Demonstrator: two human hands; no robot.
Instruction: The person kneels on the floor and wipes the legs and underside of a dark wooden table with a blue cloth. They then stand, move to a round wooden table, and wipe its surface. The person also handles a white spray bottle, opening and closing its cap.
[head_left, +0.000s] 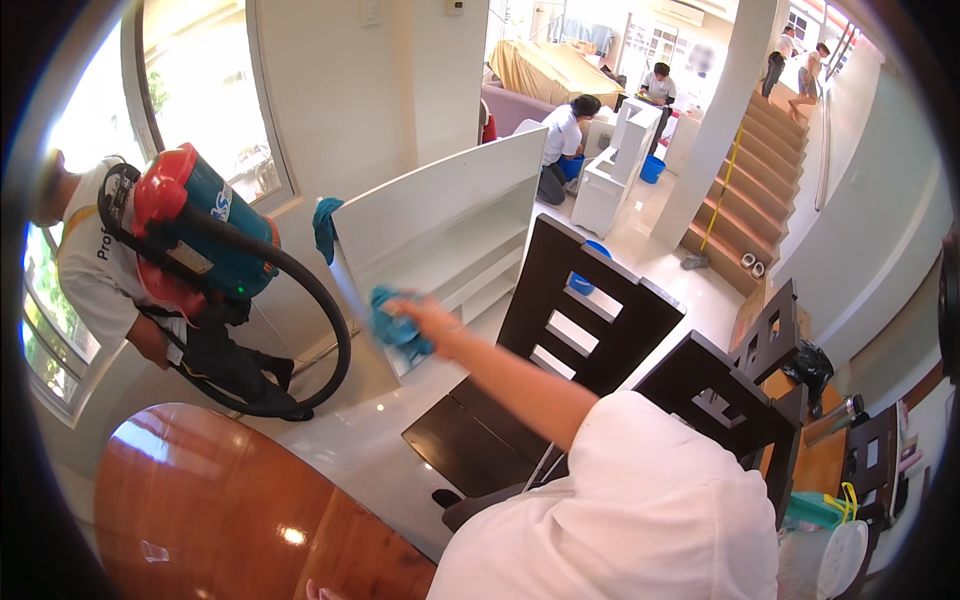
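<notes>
My right hand (435, 325), blurred by motion, is closed around a teal cloth (395, 318). The arm reaches out over a dark wooden chair (590, 295), and the cloth covers part of the front edge of a white shelf unit (430, 190). I cannot tell if it touches the unit. A second teal cloth (325, 228) hangs over the unit's left corner. Just the fingertips of my left hand (318, 592) show at the lower edge, by a glossy brown wooden table (220, 500); the rest is out of view.
At left, a person wears a red and teal backpack vacuum (195, 215) with a black hose (335, 330). More dark chairs (700, 390) stand at right. Other people work near blue buckets (651, 168); a broom (715, 200) leans by the stairs (745, 200).
</notes>
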